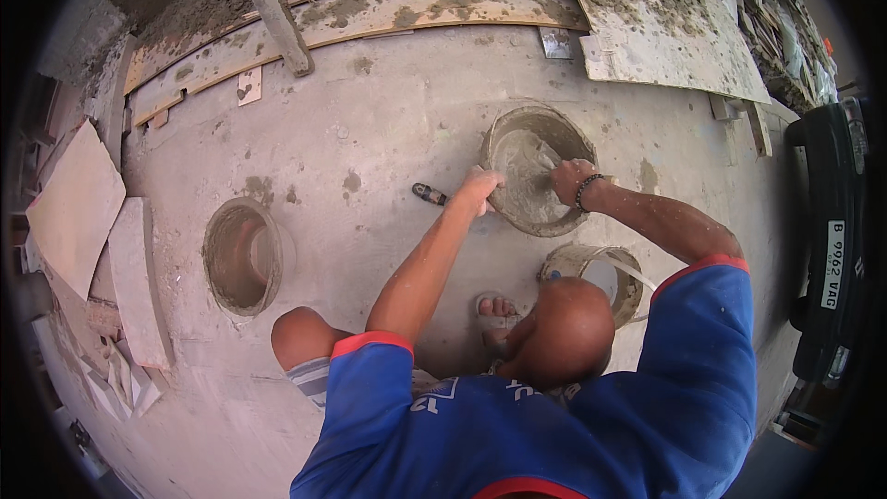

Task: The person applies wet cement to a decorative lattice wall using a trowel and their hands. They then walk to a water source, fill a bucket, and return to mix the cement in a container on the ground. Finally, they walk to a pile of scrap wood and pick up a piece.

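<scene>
A round bucket [517, 125] caked with grey mortar stands on the concrete floor in front of me. My left hand [480, 189] grips its near left rim. My right hand [570, 180], with a beaded bracelet on the wrist, reaches inside the bucket against its right wall, fingers curled; whether it holds anything is hidden. A small tool with a dark handle [430, 193] lies on the floor just left of my left hand. I squat in a blue shirt, and one sandalled foot [499, 310] shows below the bucket.
A second mortar-stained bucket [242, 257] sits to the left, a third bucket [621, 270] near my right side. Mortar-spattered boards [370, 14] and a wooden post [273, 5] lie at the back. Tile slabs [78, 203] are stacked left. A dark vehicle [836, 176] stands right.
</scene>
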`<move>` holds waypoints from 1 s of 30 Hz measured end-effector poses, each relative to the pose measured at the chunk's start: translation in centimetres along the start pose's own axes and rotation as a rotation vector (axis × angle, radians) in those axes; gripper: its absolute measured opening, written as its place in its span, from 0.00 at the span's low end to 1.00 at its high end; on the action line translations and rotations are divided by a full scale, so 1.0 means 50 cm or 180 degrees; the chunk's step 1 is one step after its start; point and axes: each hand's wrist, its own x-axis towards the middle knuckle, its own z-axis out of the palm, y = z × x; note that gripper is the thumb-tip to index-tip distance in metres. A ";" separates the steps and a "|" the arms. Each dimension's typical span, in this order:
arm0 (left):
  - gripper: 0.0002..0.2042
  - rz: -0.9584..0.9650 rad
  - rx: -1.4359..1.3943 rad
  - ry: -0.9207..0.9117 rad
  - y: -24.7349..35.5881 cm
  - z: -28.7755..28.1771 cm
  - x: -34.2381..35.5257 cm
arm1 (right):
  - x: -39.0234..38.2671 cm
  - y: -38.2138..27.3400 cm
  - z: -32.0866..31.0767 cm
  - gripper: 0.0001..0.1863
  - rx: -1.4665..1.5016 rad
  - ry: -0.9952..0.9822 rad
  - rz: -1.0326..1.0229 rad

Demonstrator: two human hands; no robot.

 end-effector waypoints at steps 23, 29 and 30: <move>0.20 0.0536 -0.0757 0.0909 -0.090 0.019 -0.041 | 0.016 0.142 0.119 0.12 0.4463 0.1951 0.1354; 0.18 0.1074 -0.1258 0.1025 -0.014 -0.085 -0.165 | 0.023 0.061 -0.072 0.14 0.4039 0.1929 0.0923; 0.19 0.1206 -0.1179 0.1113 0.013 -0.100 -0.223 | 0.015 0.038 -0.123 0.15 0.4128 0.1943 0.0873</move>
